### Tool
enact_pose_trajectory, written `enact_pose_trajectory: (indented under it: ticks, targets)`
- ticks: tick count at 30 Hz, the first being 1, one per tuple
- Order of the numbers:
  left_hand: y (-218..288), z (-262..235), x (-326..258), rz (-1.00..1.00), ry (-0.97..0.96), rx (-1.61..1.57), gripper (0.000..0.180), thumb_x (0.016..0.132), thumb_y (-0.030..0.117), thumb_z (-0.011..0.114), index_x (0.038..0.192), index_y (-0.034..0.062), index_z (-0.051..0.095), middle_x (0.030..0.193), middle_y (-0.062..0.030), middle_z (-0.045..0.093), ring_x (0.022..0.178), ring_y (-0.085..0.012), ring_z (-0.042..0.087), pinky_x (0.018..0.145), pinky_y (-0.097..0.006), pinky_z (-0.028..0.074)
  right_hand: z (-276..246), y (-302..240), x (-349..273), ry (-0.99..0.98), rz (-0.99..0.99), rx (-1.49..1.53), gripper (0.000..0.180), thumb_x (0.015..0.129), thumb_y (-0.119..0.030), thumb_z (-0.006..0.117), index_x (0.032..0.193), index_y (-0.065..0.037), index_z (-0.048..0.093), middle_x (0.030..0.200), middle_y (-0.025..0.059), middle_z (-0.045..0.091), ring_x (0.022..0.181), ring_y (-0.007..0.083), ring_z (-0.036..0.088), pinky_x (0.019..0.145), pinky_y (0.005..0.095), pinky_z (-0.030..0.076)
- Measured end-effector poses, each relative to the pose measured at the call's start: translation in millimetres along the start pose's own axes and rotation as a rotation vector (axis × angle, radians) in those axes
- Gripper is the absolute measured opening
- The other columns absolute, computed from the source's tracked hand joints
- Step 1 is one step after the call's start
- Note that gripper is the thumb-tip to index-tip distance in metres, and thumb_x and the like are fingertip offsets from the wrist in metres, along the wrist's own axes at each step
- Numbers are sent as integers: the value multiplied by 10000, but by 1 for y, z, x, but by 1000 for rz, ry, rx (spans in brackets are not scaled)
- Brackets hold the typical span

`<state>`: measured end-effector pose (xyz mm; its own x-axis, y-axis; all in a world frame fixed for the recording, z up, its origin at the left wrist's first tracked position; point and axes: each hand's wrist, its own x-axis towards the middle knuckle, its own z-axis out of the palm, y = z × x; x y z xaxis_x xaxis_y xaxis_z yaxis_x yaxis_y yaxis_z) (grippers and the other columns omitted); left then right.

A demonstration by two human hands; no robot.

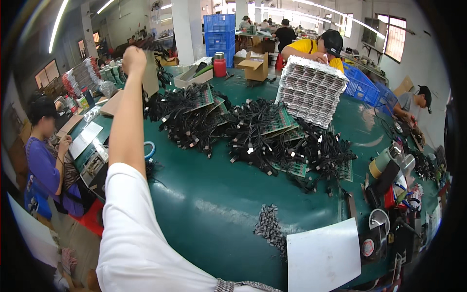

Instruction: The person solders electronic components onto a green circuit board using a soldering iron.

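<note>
My left arm, in a white sleeve, stretches far across the table toward the upper left. The left hand (pixel 134 60) is closed, raised beside a tan upright panel (pixel 151 75). What its fingers hold, if anything, is hidden. Below and to the right of it, black cables with plugs (pixel 187 124) lie heaped among green circuit boards (pixel 287 121). My right hand does not show. Close to me, a pile of small dark parts (pixel 270 225) lies beside a white sheet (pixel 323 255).
Behind the cables, a person in yellow (pixel 306 46) has a hand on a whitish, gridded block (pixel 311 92). Another person in purple (pixel 44 163) sits at left. A red flask (pixel 220 64), a cardboard box (pixel 254 66) and blue crates (pixel 220 36) stand farther back. Tools crowd the right edge.
</note>
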<state>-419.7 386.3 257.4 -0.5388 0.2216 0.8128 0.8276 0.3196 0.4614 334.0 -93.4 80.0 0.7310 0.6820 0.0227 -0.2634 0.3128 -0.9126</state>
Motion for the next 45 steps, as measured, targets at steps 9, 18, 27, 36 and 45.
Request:
enact_pose_trajectory:
  ticks: [9,18,27,36,45]
  targets:
    - [-49,-59,8,-364,-433,-725,159,701,177,617,654,25,611,512,-20,487,386,-126,396,367,-294,284,19,17,9,253,-17,36,340,831,-207,570,1093,3,517,830,50,544,618,104,428,539,225,341]
    - [-37,-131,-223,-521,-1046,-692,350,717,78,544,1050,-31,531,826,-94,583,667,-171,586,534,-312,478,-28,43,19,129,-115,115,436,883,-136,486,1271,-25,322,1141,68,502,628,58,410,446,143,357]
    - [14,-145,-196,-48,-1572,-25,336,688,295,682,816,-9,616,623,1,519,502,-73,480,428,-212,388,-54,51,8,144,-184,110,417,890,-129,485,1262,-20,330,1145,95,500,608,70,403,433,141,349]
    - [9,-162,-222,-248,-1600,-402,508,594,112,763,1040,-21,559,907,-96,623,773,-191,617,710,-320,498,-81,59,-2,224,-169,136,403,878,-118,485,1232,4,337,1159,89,486,643,80,415,458,166,345]
    - [135,-255,-108,314,-1277,-462,457,624,98,649,1059,14,536,927,-59,590,807,-132,578,722,-252,466,-98,59,-16,168,-163,225,408,886,-111,467,1247,3,317,1137,98,488,640,75,389,456,163,343]
